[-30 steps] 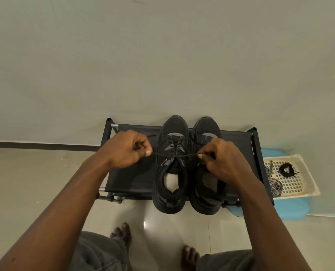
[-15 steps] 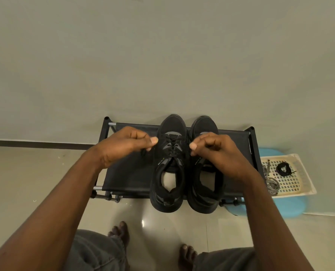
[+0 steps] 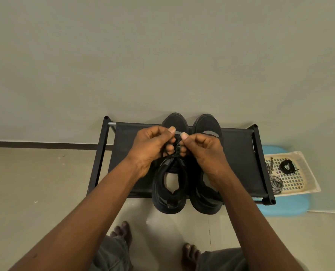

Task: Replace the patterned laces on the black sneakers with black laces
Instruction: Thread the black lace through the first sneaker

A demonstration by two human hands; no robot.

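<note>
Two black sneakers stand side by side on a low black rack (image 3: 239,157), toes toward the wall. Over the tongue of the left sneaker (image 3: 170,194), my left hand (image 3: 153,147) and my right hand (image 3: 202,151) meet, each pinching a part of the black lace (image 3: 177,150) between thumb and fingers. The lace bunches between my fingertips. My right forearm covers part of the right sneaker (image 3: 207,126). A coiled black lace (image 3: 287,166) and the patterned laces (image 3: 275,180) lie in a cream basket (image 3: 299,184) to the right.
The basket sits on a blue stool (image 3: 286,208) beside the rack. A plain wall stands right behind the rack. My bare feet (image 3: 123,229) are on the tiled floor in front of it.
My hands were apart, pulling the lace taut across the left sneaker. They have since come together over its tongue, fingertips nearly touching, with the lace gathered between them.
</note>
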